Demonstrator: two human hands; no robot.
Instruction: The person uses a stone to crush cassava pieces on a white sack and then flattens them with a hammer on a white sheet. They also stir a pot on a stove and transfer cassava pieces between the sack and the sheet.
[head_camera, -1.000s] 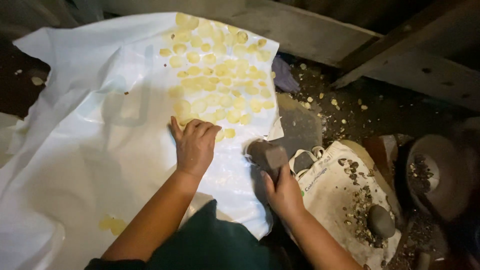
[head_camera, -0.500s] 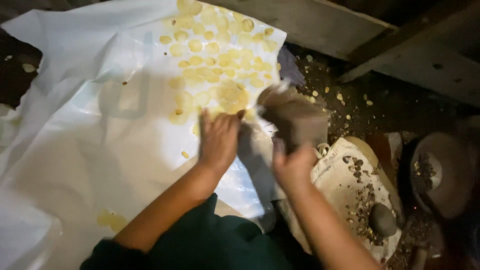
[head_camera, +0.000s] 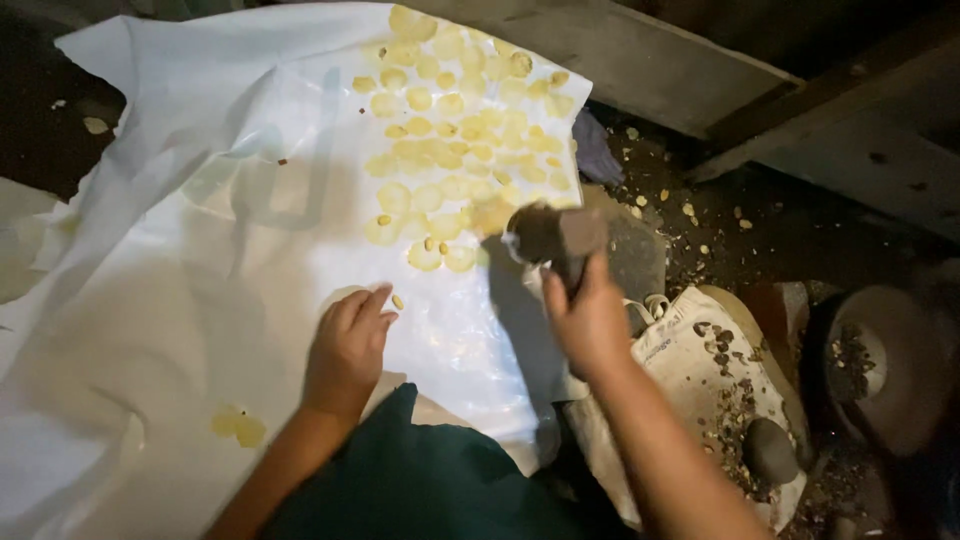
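White sheeting (head_camera: 200, 300) is spreading out under us, and our left hand (head_camera: 348, 345) is resting on it, fingers loosely curled and close together, tips beside one small yellow piece (head_camera: 397, 301). Our right hand (head_camera: 590, 325) is gripping the handle of a dark stone mallet (head_camera: 556, 236), fingers wrapped tight round it, head hanging above the sheet's right side, just beside the nearest flattened yellow discs (head_camera: 455, 150).

Those discs are crowding the upper right of the sheet, right out to its edge. A lone yellow smear (head_camera: 240, 428) is lying well apart at lower left. We're seeing a wide bare stretch of sheet on the left and below the discs.

Off the right edge things are getting cluttered: a pale bag (head_camera: 700, 360) strewn with dark shell bits, a rounded stone (head_camera: 770, 450) sitting on it, a dark bowl (head_camera: 880, 370) further right, and crumbs scattering over the dirty floor (head_camera: 720, 220). A grey beam (head_camera: 650, 60) is closing off the top.
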